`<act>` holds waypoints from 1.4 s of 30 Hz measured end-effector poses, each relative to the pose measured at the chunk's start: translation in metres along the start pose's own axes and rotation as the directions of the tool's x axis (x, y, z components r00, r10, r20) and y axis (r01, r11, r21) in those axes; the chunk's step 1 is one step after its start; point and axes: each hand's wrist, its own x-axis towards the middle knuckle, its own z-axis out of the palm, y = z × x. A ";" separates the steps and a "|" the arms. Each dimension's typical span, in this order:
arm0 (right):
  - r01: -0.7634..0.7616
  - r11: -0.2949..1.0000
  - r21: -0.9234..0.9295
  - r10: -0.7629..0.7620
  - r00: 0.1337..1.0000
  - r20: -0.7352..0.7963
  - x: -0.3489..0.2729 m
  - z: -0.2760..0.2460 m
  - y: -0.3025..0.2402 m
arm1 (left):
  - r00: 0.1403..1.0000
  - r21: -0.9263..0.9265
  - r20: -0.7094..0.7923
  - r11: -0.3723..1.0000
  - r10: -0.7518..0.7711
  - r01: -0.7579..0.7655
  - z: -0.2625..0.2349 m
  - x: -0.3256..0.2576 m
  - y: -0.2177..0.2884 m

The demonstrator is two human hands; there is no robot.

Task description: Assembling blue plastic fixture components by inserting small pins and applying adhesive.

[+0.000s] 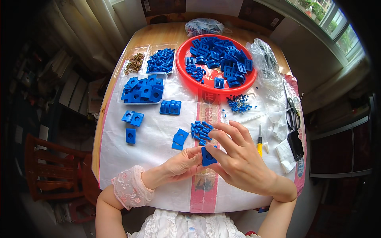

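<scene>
A small blue square plastic plate with a round hole (208, 158) is held between both hands near the front of the table. My left hand (180, 163) pinches its left edge between thumb and fingers. My right hand (244, 160) arches over its right side, with thumb and index finger on the piece and the other fingers raised. Just beyond lies a pile of small blue tapered plastic pieces (201, 131), partly behind my right fingers. Two flat blue plates (180, 138) overlap left of that pile.
A red round tray (182, 81) holds many blue parts. Clear boxes hold blue plates (146, 92), small blue pieces (160, 60) and brass-coloured pins (135, 63). Tiny blue bits (239, 104) lie beyond my right hand. A yellow-handled screwdriver (260, 147) and black scissors (293, 117) are at right.
</scene>
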 end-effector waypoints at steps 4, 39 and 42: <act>0.000 1.000 0.005 0.000 1.000 0.000 0.000 0.000 0.000 | 1.000 0.022 -0.009 1.000 -0.008 0.008 -0.001 0.000 0.000; 0.006 1.000 0.019 -0.006 1.000 0.011 0.000 0.000 0.000 | 1.000 0.013 -0.009 1.000 -0.029 0.029 -0.003 0.000 0.001; 0.007 1.000 0.021 -0.007 1.000 0.012 0.000 0.000 0.001 | 1.000 0.022 -0.009 0.999 -0.027 0.027 -0.004 0.000 0.000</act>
